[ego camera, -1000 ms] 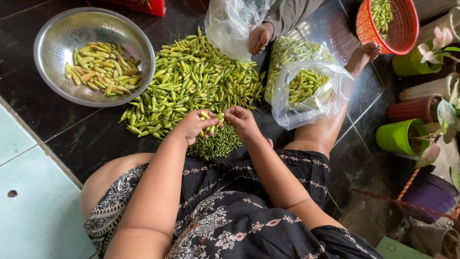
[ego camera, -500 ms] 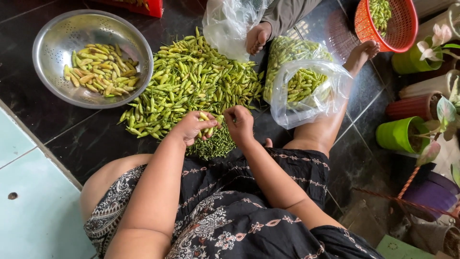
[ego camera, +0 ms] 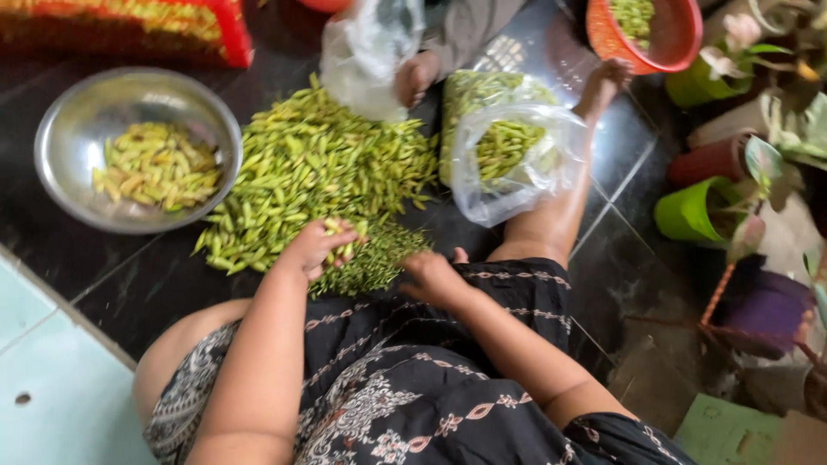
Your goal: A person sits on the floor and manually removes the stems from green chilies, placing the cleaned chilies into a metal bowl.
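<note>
Now, head view vs half a sec ago: the left hand [ego camera: 320, 250] has slid off toward 9 o'clock and sits on the near edge of the big pile of green chillies [ego camera: 319, 185], fingers curled round a small bunch of pods, so it's closed on them w/ pod tips poking out at the 3 o'clock side. The right hand [ego camera: 433, 277] has dropped toward 6 o'clock, off the heap of stems [ego camera: 375, 258] and onto the dark patterned skirt [ego camera: 482, 293]; it looks loosely curled, but whether it holds a stem or pod I can't tell, palm faces down. Before, both hands met over the stem heap, now they're apart w/ the heap between them. Judging by that, one pod is done and a fresh handful is being taken. The chillies lie on the black tile floor [ego camera: 129, 284], just beyond the knees. Around: steel bowl [ego camera: 60, 185] w/ yellowish pods at 10 o'clock, well apart from the hands; clear plastic bag [ego camera: 517, 185] part full of pods at 1 o'clock, touching the person's leg; orange basket [ego camera: 680, 39] further out at 1; another person's hand [ego camera: 415, 77] on a second bag at 12. Green pots [ego camera: 689, 215] and plants at 3. Nothing blocks the reach to the pile; only the stem heap crowds the spot by the lap.
</note>
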